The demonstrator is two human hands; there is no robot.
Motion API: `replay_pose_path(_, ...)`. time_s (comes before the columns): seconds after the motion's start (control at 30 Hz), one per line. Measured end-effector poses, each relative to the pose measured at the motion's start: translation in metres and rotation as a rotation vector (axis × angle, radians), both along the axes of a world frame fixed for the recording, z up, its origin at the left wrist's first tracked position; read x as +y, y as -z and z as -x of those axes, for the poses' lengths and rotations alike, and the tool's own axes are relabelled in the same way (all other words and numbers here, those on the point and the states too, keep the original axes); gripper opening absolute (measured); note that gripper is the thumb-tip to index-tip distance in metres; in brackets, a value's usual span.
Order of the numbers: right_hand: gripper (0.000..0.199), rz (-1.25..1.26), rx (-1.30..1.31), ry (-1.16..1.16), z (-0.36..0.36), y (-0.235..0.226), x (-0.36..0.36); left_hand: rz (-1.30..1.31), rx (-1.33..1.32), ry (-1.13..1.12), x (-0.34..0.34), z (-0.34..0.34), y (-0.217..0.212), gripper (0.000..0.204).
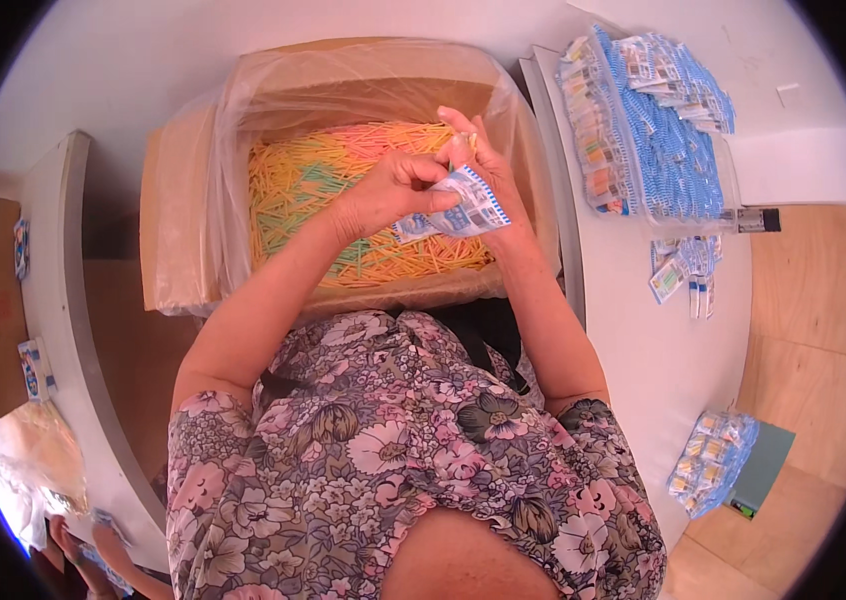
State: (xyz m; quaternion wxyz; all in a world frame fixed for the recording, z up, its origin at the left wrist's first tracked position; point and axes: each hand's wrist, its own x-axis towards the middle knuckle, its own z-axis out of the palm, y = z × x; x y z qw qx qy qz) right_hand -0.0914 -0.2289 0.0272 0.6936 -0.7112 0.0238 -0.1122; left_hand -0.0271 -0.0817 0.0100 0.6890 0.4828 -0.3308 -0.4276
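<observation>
Both my hands are raised over an open cardboard box point(178, 210) lined with a clear plastic bag and filled with thin yellow, orange, pink and green sticks point(293, 185). A small blue-and-white printed packet point(463, 210) is pinched between them. My left hand point(388, 190) grips the packet's left edge with curled fingers. My right hand point(478, 160) holds the packet from behind and has a few sticks between its fingertips at the packet's top.
A white table point(653, 340) to the right carries a clear tray point(643, 150) stacked with blue-and-white packets, a few loose packets point(683, 270) and a bagged bundle point(713, 460) at its near edge. A white shelf point(53, 300) stands left. Another person's hand point(73, 550) shows at lower left.
</observation>
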Motion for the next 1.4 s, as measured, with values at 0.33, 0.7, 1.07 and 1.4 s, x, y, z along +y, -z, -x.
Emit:
replay_pose_path(0.33,0.024,0.454,-0.049,0.184,0.005,-0.031,-0.005,-0.015,-0.381,-0.142,-0.001,0.000,0.004,0.009)
replay_pose_path(0.7,0.022,0.363,-0.005,0.412,0.007,-0.031,-0.022,-0.033,-0.164,-0.189,-0.003,0.000,0.006,0.009)
replay_pose_path(1.07,0.020,-0.065,0.308,0.044,0.011,-0.082,-0.028,0.008,-0.007,-0.213,0.001,-0.008,0.001,0.010)
replay_pose_path(1.4,0.023,0.797,-0.013,0.154,0.000,-0.081,-0.006,0.025,-0.038,-0.130,0.003,-0.007,-0.005,0.012)
